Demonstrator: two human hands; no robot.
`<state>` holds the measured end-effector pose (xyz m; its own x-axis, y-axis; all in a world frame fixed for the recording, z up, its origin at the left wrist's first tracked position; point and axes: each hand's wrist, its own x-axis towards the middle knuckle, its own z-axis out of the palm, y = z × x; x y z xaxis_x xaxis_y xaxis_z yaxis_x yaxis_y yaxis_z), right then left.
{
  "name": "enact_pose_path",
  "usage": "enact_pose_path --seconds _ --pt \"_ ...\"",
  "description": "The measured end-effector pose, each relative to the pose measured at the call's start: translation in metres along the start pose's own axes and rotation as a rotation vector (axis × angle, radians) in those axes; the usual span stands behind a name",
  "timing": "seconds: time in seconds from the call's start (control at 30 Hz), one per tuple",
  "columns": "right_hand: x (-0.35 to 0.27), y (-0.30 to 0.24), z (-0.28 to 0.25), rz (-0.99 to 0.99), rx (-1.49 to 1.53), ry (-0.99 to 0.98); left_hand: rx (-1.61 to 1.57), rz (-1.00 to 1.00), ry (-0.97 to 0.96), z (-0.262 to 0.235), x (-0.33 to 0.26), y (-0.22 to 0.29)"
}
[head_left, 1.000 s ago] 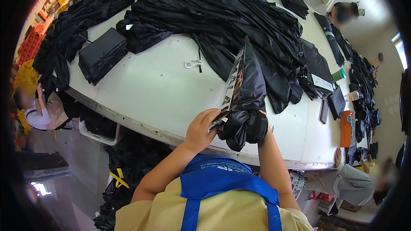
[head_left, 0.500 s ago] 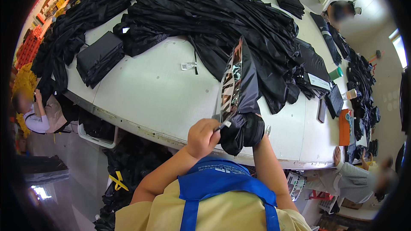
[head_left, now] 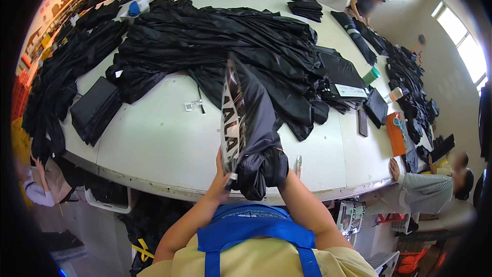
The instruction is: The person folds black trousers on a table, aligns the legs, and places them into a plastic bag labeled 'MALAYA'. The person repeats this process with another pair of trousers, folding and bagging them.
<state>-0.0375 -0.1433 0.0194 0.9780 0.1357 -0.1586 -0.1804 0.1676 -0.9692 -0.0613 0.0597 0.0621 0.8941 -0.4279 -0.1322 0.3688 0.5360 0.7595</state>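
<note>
I hold a folded black garment (head_left: pixel 259 133) upright over the table's near edge. A shiny clear plastic bag (head_left: pixel 231 133) with pale print lies along its left side. My left hand (head_left: pixel 220 174) presses against the bag's left side, its fingertips partly hidden. On the other side my right hand (head_left: pixel 283 177) grips the rolled lower end of the garment, and the bundle covers most of its fingers. A small white tag (head_left: pixel 233 176) shows at the bag's lower edge, beside my left hand.
The pale table (head_left: pixel 148 143) bears a long heap of black garments (head_left: pixel 215 36) and a folded black stack (head_left: pixel 96 110). To the right lie a phone (head_left: pixel 363 123), an orange box (head_left: pixel 396 134) and a green-capped container (head_left: pixel 371 76). A co-worker in stripes (head_left: pixel 425 192) stands at the right edge.
My left hand has gone from a closed pinch at the bag's lower edge to holding its side. The bundle has shifted left in view as the head view turned.
</note>
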Motion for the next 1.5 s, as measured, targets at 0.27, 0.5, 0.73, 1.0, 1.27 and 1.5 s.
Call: enact_pose_path --seconds 0.27,0.5,0.73,1.0,1.27,1.5 --pt "0.009 -0.042 0.034 0.132 -0.432 0.024 -0.619 -0.414 -0.142 -0.054 -0.022 -0.032" --pt "0.008 0.006 0.052 -0.319 -1.175 -0.043 -0.488 -0.569 0.034 -0.078 -0.032 -0.073" --pt "0.029 0.053 0.009 -0.153 -1.067 -0.259 -0.327 -0.477 0.067 -0.073 -0.029 -0.063" --pt "0.009 -0.014 0.044 0.211 -1.452 -0.551 1.247 0.456 0.097 -0.018 -0.034 0.005" --pt "0.026 -0.001 0.046 0.338 -1.378 -0.486 1.61 0.237 -0.154 -0.018 -0.035 0.005" --pt "0.025 0.001 0.053 0.18 -1.421 -0.384 1.769 0.156 -0.1 -0.001 -0.037 0.022"
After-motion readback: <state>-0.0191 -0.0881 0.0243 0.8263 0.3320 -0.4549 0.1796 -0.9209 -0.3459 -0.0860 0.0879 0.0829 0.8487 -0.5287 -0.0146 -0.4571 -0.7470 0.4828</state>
